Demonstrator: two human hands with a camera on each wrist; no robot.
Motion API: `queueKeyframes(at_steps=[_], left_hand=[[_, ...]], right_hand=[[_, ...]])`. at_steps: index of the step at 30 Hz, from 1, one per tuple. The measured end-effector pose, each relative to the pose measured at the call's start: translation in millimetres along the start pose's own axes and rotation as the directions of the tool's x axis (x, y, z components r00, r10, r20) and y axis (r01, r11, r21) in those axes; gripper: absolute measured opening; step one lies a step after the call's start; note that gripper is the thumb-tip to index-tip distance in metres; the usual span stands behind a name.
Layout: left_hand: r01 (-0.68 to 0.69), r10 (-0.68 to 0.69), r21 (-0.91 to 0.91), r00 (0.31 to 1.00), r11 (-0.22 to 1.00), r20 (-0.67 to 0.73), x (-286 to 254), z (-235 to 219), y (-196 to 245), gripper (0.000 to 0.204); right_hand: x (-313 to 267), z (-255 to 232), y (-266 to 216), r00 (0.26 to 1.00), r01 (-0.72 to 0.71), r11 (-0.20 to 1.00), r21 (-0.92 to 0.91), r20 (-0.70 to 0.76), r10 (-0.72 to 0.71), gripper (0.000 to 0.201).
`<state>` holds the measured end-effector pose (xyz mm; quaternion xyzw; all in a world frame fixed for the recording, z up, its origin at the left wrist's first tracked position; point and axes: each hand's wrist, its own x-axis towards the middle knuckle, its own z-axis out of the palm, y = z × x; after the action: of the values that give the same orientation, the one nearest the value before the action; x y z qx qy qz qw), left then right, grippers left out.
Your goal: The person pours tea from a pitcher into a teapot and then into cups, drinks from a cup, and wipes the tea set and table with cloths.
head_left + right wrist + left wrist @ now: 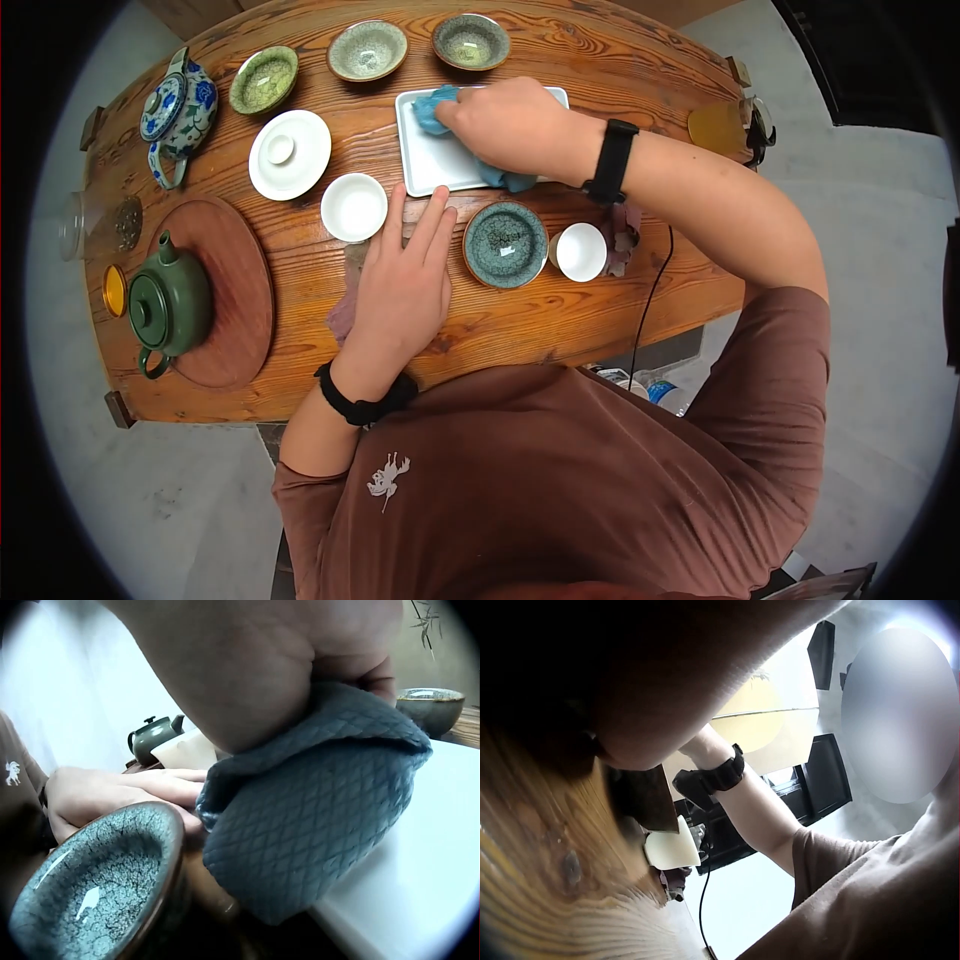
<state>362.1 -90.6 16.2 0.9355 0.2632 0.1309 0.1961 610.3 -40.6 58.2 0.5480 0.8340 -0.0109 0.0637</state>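
My right hand [520,125] grips a blue quilted cloth [307,802] over the white rectangular tray [425,165]. Part of the cloth hangs past the tray's near edge in the right wrist view. My left hand [405,285] lies with fingers extended on the table, fingertips right at the tray's near left corner. Beside those fingers stands a white cup [354,208]. Between my hands and nearer to me is a teal crackle-glazed bowl [505,245], with a smaller white cup [580,252] to its right.
Three crackle-glazed bowls, one green [264,80], line the far side. A white lid [290,155] and a blue-flowered teapot [180,115] stand left. A green teapot [170,300] sits on a round brown board [245,300]. A glass pitcher [722,130] holds amber liquid at right.
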Motion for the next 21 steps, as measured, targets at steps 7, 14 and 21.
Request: queueKeyframes(at_steps=[7, 14, 21], left_hand=[[0.008, -0.008, 0.006, 1.0, 1.0, 0.004, 0, 1, 1, 0.055], [0.012, -0.012, 0.003, 1.0, 1.0, 0.021, 1, 1, 1, 0.054], [0.007, -0.006, -0.029, 1.0, 1.0, 0.007, 0, -2, -1, 0.053]], right_hand=[[-30, -5, 27, 0.977, -0.162, 0.986, -0.05, 0.134, 0.167, 0.017], [-54, -16, 31, 0.918, -0.132, 0.989, -0.06, 0.37, 0.145, 0.017], [-49, -25, 10, 0.876, -0.075, 0.992, 0.103, 0.483, 0.016, 0.014]])
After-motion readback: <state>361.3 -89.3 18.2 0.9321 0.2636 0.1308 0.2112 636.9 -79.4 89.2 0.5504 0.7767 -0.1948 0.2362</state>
